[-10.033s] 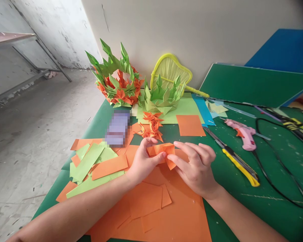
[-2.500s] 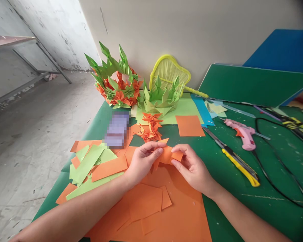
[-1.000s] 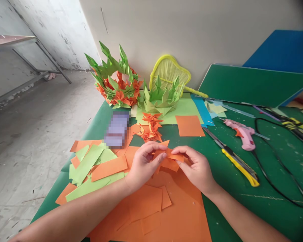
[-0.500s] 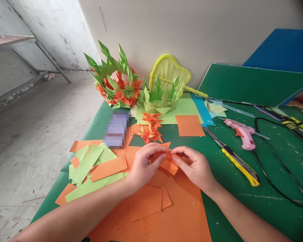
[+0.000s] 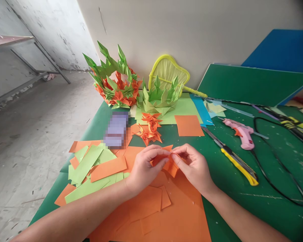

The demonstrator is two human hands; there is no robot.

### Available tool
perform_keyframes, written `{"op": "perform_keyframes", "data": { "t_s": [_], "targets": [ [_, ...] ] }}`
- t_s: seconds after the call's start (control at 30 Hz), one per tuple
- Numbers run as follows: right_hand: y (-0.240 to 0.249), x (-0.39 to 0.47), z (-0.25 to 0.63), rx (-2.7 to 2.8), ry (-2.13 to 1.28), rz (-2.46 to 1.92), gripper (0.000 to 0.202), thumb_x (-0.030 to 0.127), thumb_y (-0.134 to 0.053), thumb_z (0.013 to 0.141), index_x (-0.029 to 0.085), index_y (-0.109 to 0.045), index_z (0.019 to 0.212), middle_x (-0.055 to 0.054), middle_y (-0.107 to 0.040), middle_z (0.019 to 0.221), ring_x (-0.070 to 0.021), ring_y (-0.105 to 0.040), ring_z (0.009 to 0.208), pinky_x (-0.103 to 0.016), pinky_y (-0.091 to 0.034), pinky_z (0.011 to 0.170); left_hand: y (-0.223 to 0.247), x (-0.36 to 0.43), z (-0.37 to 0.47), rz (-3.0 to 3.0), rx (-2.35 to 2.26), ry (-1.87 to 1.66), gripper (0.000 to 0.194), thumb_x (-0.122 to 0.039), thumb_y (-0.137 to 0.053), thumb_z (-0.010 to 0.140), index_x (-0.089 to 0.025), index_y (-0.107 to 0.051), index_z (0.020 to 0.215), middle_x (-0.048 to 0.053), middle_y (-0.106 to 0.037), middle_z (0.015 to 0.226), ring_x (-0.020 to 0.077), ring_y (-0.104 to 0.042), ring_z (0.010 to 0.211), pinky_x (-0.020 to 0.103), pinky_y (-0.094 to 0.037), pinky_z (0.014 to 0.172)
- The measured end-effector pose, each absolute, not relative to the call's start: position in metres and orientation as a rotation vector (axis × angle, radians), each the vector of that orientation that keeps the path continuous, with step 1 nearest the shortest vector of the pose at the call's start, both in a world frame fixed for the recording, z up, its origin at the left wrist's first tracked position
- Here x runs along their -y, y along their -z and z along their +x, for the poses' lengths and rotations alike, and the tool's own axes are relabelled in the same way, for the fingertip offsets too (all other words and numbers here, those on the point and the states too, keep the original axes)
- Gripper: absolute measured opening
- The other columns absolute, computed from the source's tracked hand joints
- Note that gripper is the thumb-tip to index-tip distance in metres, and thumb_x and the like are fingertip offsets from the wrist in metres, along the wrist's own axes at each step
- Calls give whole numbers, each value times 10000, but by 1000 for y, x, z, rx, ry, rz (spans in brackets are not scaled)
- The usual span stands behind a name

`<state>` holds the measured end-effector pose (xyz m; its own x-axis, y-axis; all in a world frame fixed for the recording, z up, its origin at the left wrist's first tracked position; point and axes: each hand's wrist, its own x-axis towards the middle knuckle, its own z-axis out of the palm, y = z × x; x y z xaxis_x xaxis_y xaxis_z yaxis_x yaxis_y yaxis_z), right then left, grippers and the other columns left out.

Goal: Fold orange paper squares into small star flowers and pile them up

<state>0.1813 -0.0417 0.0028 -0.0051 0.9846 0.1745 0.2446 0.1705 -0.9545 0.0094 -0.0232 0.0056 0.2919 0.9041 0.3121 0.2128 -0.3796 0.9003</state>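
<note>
A folded piece of orange paper (image 5: 172, 168) is held between my two hands near the middle of the view. My left hand (image 5: 147, 167) pinches its left side with thumb and forefinger. On the right side, my right hand (image 5: 192, 164) grips it with thumb and fingers, close to the left fingertips. Folded orange paper flowers (image 5: 151, 129) lie just beyond my hands. Beneath them is a large orange sheet (image 5: 181, 211) with cut orange pieces on it. An orange square (image 5: 189, 125) lies to the right of the flowers.
Behind stand a green and orange paper crown (image 5: 118, 90), a green one (image 5: 161, 101) and a yellow fan (image 5: 166, 72). To the right lie a yellow cutter (image 5: 238, 164) and a pink glue gun (image 5: 242, 132) with a cord. Paper scraps (image 5: 88, 164) and a blurred rectangle (image 5: 116, 130) are left.
My right fingers have shifted slightly on the folded orange paper, and its lower flap looks narrower and more bent. The left hand keeps its pinch.
</note>
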Motion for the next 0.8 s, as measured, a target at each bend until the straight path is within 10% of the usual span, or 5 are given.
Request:
{"op": "perform_keyframes", "data": {
  "t_s": [0.8],
  "targets": [
    [1, 45, 176, 1503, -811, -1286, 54, 241, -600, 877, 232, -573, 831, -29, -655, 846, -187, -651, 835, -336, -527, 791, -3, 23, 9, 1797, -1070, -1087, 224, -56, -566, 780, -211, -728, 769, 1, -630, 730, 94, -575, 635, 203, -459, 605]
  ]
}}
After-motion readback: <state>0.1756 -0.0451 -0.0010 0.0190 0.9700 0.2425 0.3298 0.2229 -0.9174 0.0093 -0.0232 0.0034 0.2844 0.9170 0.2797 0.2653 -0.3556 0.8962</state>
